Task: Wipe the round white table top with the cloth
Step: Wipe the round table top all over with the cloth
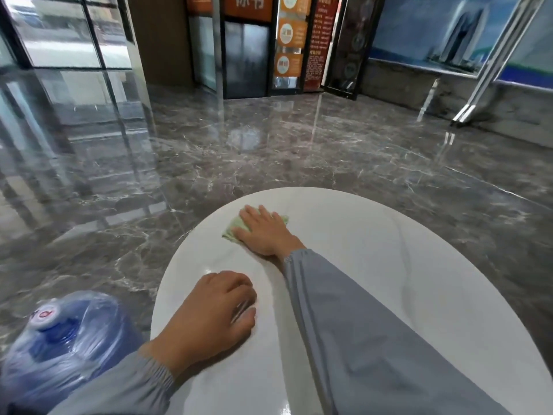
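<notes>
The round white table top (pixel 404 265) fills the lower right of the head view. A pale green cloth (pixel 235 227) lies near its far left edge. My right hand (pixel 264 232) presses flat on the cloth with fingers spread, covering most of it; only the left part and a corner at the right show. My left hand (pixel 215 307) rests on the near left part of the table, fingers curled under, holding nothing. Both arms wear grey-blue sleeves.
A blue water jug (pixel 57 339) wrapped in clear plastic stands on the floor just left of the table. Glossy grey marble floor (pixel 269 145) surrounds the table. Glass doors stand at the far left, orange signs and a metal-framed poster stand along the back.
</notes>
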A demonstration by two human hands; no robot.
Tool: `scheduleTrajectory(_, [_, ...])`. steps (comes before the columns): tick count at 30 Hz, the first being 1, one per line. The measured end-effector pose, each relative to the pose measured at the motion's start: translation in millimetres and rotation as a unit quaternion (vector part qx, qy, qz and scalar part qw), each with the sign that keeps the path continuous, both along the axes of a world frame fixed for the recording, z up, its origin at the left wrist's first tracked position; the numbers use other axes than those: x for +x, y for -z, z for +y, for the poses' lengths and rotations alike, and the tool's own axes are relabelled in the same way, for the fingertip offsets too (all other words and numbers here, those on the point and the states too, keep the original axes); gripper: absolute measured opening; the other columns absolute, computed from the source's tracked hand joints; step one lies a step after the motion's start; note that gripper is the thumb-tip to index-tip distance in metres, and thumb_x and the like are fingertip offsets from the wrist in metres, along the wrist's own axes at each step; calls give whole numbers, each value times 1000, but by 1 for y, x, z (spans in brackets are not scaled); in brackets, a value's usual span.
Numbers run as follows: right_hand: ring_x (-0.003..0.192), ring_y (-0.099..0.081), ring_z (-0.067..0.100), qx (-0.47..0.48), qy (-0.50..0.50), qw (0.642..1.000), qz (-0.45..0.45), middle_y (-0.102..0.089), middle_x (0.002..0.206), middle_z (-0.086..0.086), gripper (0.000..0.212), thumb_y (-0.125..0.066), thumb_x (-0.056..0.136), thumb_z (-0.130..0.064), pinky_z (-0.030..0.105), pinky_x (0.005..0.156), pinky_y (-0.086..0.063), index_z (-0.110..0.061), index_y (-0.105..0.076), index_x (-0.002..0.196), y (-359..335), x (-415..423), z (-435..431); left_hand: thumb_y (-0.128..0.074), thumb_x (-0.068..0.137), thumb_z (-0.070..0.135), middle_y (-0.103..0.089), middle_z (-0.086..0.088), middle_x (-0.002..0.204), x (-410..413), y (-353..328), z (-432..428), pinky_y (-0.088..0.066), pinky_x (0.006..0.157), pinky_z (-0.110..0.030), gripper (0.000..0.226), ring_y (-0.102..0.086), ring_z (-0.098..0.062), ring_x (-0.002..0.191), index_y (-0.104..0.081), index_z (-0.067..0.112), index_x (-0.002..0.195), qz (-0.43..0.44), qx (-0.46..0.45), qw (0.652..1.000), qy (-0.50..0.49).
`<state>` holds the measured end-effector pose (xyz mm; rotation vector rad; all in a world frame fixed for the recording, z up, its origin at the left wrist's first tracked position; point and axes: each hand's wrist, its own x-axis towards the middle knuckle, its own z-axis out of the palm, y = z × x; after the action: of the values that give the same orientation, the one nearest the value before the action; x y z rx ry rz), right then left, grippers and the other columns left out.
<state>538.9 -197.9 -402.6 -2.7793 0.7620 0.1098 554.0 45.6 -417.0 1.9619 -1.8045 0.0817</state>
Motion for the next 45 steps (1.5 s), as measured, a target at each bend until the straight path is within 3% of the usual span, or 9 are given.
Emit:
scheduleTrajectory(5, [159,-4,28,-15,209,978,-4,-6,173,-4,68,-21,106,-60,52,124,-8,-24,-18,163,-2,-160,-76,-56,91,60,-60,22,121,-34,2,0,-44,96,-37,31,-57,-4,116,-69,38,109,21,-9,1000,-14])
scheduleTrajectory(9, [159,-3,28,-14,352,935,23,-4,174,-5,70,-20,105,-62,52,125,-6,-25,-14,165,-2,-302,-111,-53,89,67,-57,22,127,-57,8,2,-34,97,-32,39,-54,-4,123,-66,41,116,5,14,1000,-12])
scheduleTrajectory(15, [159,-5,30,21,457,889,19,-6,173,-6,74,-21,102,-65,55,124,-13,-26,-13,165,4,-410,-116,-54,88,65,-57,20,124,-66,15,20,-32,95,-34,37,-55,-9,121,-65,41,114,-10,-2,1000,-24])
scheduleTrajectory(18, [159,6,29,17,463,886,38,0,174,-7,71,-18,103,-60,58,124,-4,-27,-11,165,7,-394,-114,-55,87,63,-61,16,122,-56,17,36,-39,94,-40,37,-57,-12,118,-68,38,112,-5,-16,999,-51])
scheduleTrajectory(20, [159,11,28,15,420,906,44,5,173,-8,67,-16,105,-58,56,124,2,-28,-7,164,5,-352,-106,-55,87,60,-63,15,118,-48,19,46,-40,91,-41,35,-59,-15,115,-69,36,108,9,-32,997,-72])
scheduleTrajectory(26, [159,11,28,-9,166,985,44,8,174,-5,68,-16,107,-57,56,124,2,-25,-5,166,6,-135,-23,-58,89,46,-65,17,104,-39,19,73,-42,88,-40,20,-64,-12,103,-72,31,93,34,-94,991,-86])
scheduleTrajectory(32, [159,13,25,-18,-82,996,37,7,174,-6,69,-19,107,-58,55,125,7,-26,-6,166,9,31,129,-61,90,33,-65,11,92,-27,18,96,-47,81,-44,15,-64,-18,89,-70,24,85,42,-159,978,-131])
scheduleTrajectory(38, [159,4,21,-12,-85,996,0,0,174,-8,69,-26,106,-61,50,126,0,-29,-14,165,7,-6,140,-63,89,34,-63,13,88,-33,21,96,-46,80,-44,12,-64,-16,88,-69,26,82,48,-155,977,-135])
scheduleTrajectory(45, [160,1,24,-11,170,985,8,0,174,-7,69,-22,106,-61,50,126,-5,-28,-11,166,3,-213,28,-56,87,41,-65,15,91,-72,10,76,-42,85,-44,18,-64,-16,94,-71,30,83,62,-126,984,-108])
